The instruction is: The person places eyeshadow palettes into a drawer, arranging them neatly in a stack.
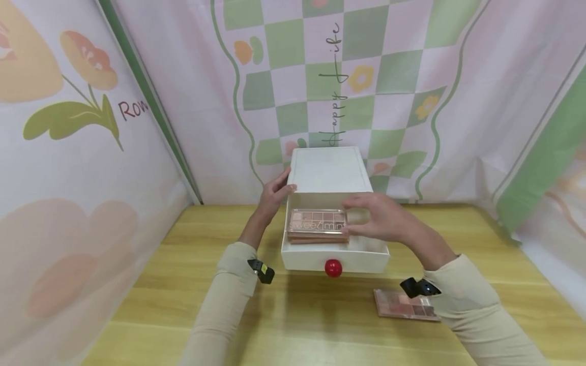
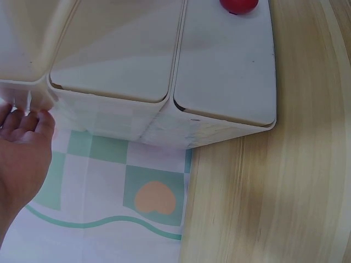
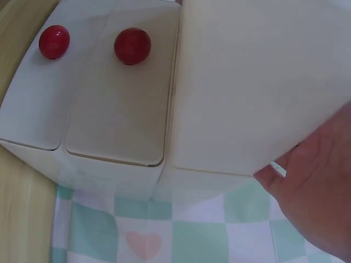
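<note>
A white drawer cabinet point(image 1: 327, 170) stands on the table, its top drawer point(image 1: 306, 260) pulled out by a red knob point(image 1: 333, 268). Inside the drawer, at the left, a clear-lidded eyeshadow palette point(image 1: 316, 223) lies on top of at least one more. My right hand point(image 1: 382, 218) reaches over the drawer and holds the upper palette's right end between thumb and fingers. At the cabinet's upper left side, my left hand point(image 1: 274, 195) rests its fingers along the wall, thumb at the front top corner. In the left wrist view, the left fingertips point(image 2: 41, 118) touch the white side.
Another eyeshadow palette point(image 1: 405, 305) lies on the wooden table point(image 1: 297, 325) in front of the drawer, partly behind the right sleeve. Two lower drawers with red knobs point(image 3: 131, 46) are shut. A patterned curtain point(image 1: 284, 76) hangs close behind the cabinet.
</note>
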